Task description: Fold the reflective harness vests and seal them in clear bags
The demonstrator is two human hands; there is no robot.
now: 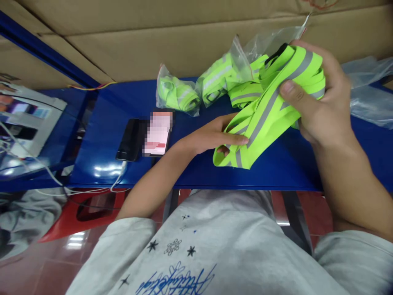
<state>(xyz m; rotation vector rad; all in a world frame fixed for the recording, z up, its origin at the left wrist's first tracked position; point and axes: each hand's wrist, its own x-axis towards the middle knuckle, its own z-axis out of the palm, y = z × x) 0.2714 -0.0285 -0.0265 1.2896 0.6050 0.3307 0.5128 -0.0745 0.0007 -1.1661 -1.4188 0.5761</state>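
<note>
Both hands are on a neon yellow-green reflective strap point(264, 114) with grey stripes, folded in several layers over the blue table. My right hand point(322, 94) grips its upper end, thumb pressed on the front and fingers hidden behind. Lower down, my left hand point(224, 133) is closed on the other end, thumb over the band and some fingers inside the loop. A dark piece shows at the strap's top edge. Just behind it are more rolled straps in clear plastic bags, one bag point(178, 93) at the left and another point(217, 76) beside it.
On the blue table point(101, 110) lie a black phone point(128, 139) with a white cable and a second phone point(158, 133) with its screen lit. Clear plastic bags point(371, 96) lie at the right. Cardboard boxes point(138, 45) stand behind. A red stool point(89, 213) is below left.
</note>
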